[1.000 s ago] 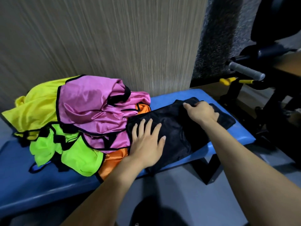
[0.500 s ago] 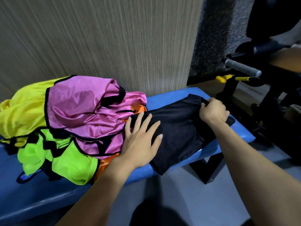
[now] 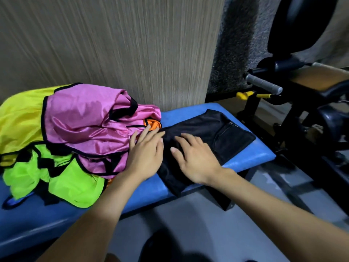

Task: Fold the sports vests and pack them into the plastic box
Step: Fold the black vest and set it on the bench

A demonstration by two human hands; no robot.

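A black vest (image 3: 213,133) lies flat on the right end of the blue bench (image 3: 251,157), its near edge hanging over the front. My right hand (image 3: 196,157) rests on it with fingers spread flat. My left hand (image 3: 147,154) lies flat at the vest's left edge, fingertips reaching the pile. That pile holds a pink vest (image 3: 85,121), a yellow vest (image 3: 20,120), a neon green vest (image 3: 71,182) and an orange vest (image 3: 154,124) that barely peeks out. No plastic box is in view.
A wood-grain wall panel (image 3: 122,44) stands right behind the bench. Black gym equipment with a grey-gripped handle (image 3: 264,85) and a yellow knob (image 3: 243,94) crowds the right side. Grey floor (image 3: 188,233) lies in front of the bench.
My right hand let go of the vest's far right edge and came left onto its middle, now lying flat. The black vest lies smoother. My left hand stayed at the vest's left edge.
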